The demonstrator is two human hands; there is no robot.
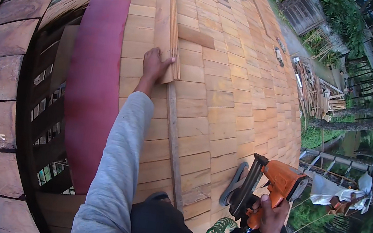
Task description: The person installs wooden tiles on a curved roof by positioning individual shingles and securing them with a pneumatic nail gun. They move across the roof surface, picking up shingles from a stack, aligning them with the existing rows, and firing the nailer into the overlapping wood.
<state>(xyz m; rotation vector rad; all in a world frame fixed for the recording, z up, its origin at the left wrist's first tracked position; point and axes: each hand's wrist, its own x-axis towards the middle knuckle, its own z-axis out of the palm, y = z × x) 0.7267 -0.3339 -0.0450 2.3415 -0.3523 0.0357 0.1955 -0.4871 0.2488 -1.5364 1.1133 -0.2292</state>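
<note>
My left hand [156,65] reaches forward and grips the near end of a stack of thin wooden shingles [175,28], its thumb over the right edge. The stack lies lengthwise on the shingled roof [224,107], above a narrow wooden batten [173,143] that runs back toward me. In my right hand [272,218] is an orange and black nail gun [283,179], held by its handle at the lower right. A coiled green air hose [221,229] hangs at the handle's base. The gun's nose points up and left, apart from the stack.
A red sheet [93,78] lies left of my arm, beside an open gap with dark slats [53,118]. A loose shingle [196,37] lies right of the stack. My sandalled foot [235,184] rests near the gun. Beyond the roof edge are a ladder [334,160] and scrap wood [318,92].
</note>
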